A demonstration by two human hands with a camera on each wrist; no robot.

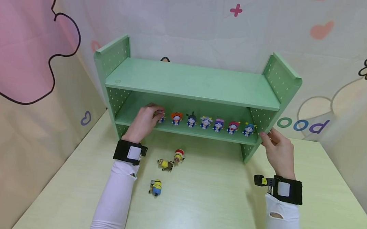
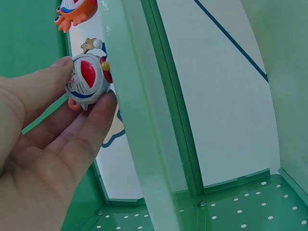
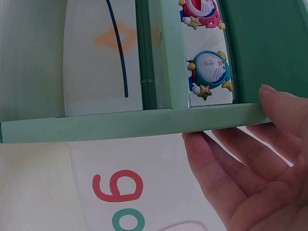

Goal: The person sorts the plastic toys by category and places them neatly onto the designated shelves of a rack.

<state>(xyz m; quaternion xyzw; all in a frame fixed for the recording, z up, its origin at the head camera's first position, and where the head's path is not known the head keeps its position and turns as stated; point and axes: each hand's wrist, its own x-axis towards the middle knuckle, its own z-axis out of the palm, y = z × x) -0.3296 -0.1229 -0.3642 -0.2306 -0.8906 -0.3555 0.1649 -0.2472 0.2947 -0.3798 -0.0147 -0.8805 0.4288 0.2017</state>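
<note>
A green two-tier shelf stands on the table, with a row of several small blue-and-white cat figurines along its lower board. At the row's left end, my left hand pinches a figurine with a white hood between thumb and fingertips; its base is hidden behind the board's edge in the left wrist view. Beside it sits a figurine with an orange crab hat. My right hand grips the shelf's right side panel, thumb on the inner face and fingers outside, near the figurine with the teal hat.
On the table before the shelf lie a yellow-and-blue toy figure, a yellow-and-brown one and one with a red-and-white hat. A patterned cloth hangs behind.
</note>
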